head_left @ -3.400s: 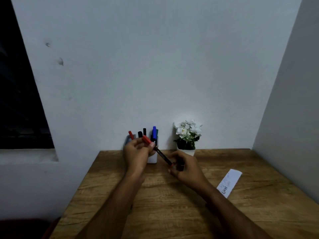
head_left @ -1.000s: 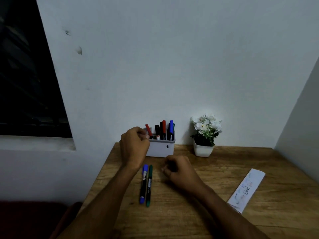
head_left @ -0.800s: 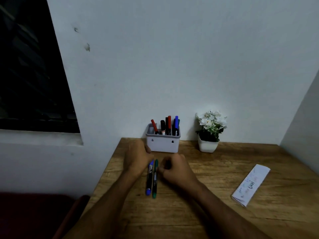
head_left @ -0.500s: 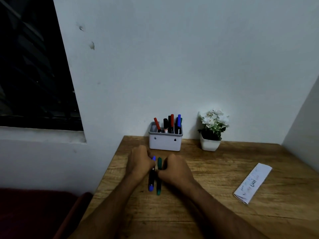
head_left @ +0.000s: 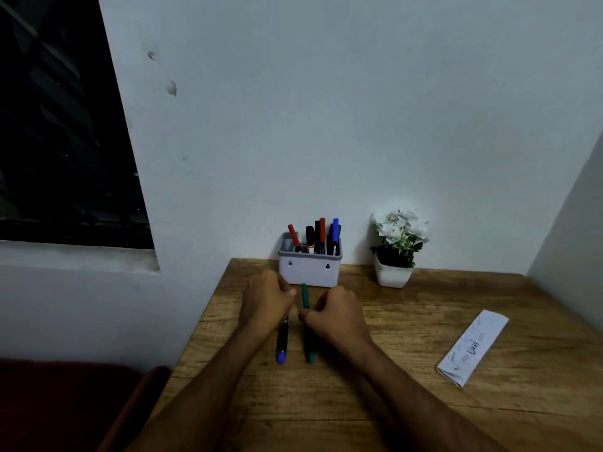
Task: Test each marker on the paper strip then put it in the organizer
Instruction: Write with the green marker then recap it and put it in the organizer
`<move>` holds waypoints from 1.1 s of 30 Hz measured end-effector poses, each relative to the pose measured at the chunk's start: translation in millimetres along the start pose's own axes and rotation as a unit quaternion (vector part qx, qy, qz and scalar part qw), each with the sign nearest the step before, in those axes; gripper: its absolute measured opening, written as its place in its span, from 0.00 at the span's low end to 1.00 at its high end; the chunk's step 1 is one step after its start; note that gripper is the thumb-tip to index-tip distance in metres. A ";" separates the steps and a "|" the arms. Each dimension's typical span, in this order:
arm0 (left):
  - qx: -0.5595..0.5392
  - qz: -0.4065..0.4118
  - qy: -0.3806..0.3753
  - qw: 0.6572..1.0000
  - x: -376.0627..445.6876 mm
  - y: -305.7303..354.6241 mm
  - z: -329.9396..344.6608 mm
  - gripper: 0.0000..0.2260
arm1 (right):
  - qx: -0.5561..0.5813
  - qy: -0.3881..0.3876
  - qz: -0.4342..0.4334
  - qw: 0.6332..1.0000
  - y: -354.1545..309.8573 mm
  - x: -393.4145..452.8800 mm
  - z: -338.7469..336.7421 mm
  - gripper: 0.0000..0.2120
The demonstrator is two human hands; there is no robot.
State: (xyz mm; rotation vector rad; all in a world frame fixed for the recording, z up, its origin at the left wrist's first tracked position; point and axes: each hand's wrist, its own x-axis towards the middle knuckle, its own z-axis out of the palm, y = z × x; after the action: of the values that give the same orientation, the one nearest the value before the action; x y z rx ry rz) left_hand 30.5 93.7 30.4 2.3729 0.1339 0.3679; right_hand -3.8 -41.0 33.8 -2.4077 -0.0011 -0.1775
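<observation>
Hands grip blue marker [head_left: 282, 344] and green marker [head_left: 306, 298] near table's [head_left: 424, 402] left edge.

the red-capped marker that both hands held over the wooden table at first is no longer in them. a second red cap now stands among the markers in the grey plastic organizer [head_left: 309, 268] at the table's back edge. the left hand [head_left: 263, 303] has come down from the organizer onto the blue-ended black marker [head_left: 282, 343], and the right hand [head_left: 336, 316] has closed round the green marker [head_left: 305, 296]. the two markers, touching a moment ago, now lie slightly apart.
</observation>
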 end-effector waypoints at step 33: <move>-0.393 -0.137 -0.085 0.905 -19.1 124.8 70.4 0.11 | 0.439 0.017 0.086 0.894 110.9 -34.5 -147.4 0.08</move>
State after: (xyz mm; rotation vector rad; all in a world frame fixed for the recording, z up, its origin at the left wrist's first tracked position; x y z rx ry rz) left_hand 32.6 -47.4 61.4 1.5447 0.1908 0.0496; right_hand -51.4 -219.9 64.6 -1.4866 0.1225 -0.1011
